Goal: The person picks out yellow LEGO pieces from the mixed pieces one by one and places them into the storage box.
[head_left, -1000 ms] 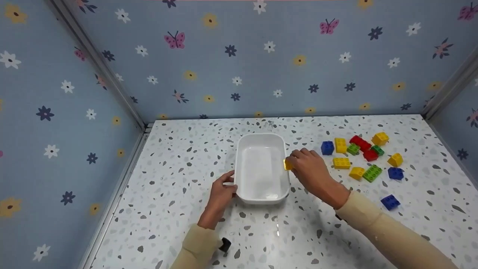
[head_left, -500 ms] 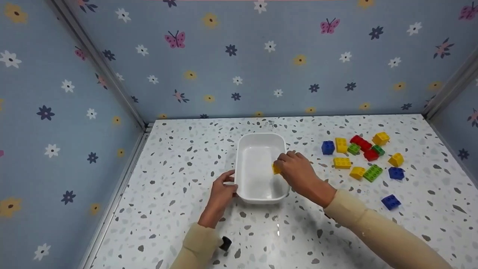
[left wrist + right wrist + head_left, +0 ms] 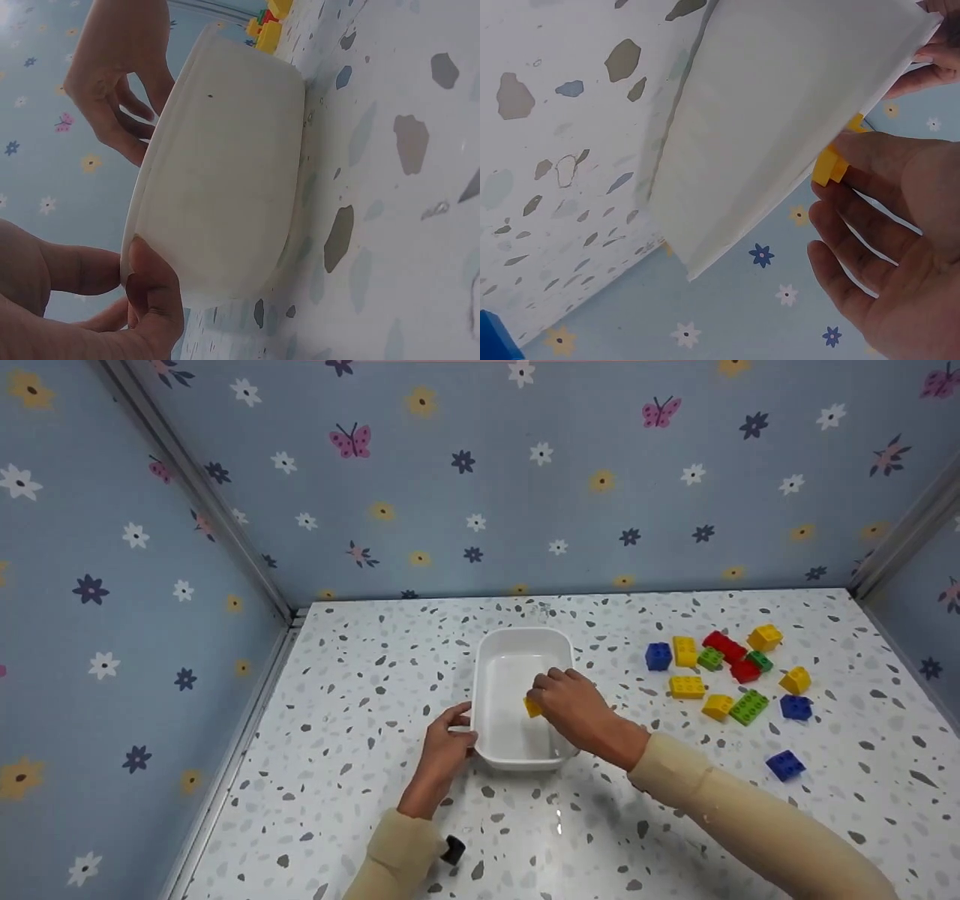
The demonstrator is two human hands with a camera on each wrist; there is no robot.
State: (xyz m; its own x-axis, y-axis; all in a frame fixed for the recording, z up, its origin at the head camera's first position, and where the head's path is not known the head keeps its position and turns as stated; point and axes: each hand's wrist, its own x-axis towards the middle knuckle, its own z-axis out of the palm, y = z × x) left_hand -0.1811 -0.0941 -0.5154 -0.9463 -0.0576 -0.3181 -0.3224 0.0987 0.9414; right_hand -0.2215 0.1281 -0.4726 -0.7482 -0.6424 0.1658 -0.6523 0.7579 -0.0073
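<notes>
Left hand pinches the white tub by its rim, right hand a yellow brick over it; I'd brace the tub, lower brick before releasing

A speckled counter was backed by a blue wall printed with flowers and butterflies, and a matching side panel was edged by a grey metal post.

You can read no text, label, brand, number or sign in your 3 views; the white container at centre, the bricks at 3 o'clock and the patterned wall at 12 o'clock show you no legible lettering.
</notes>
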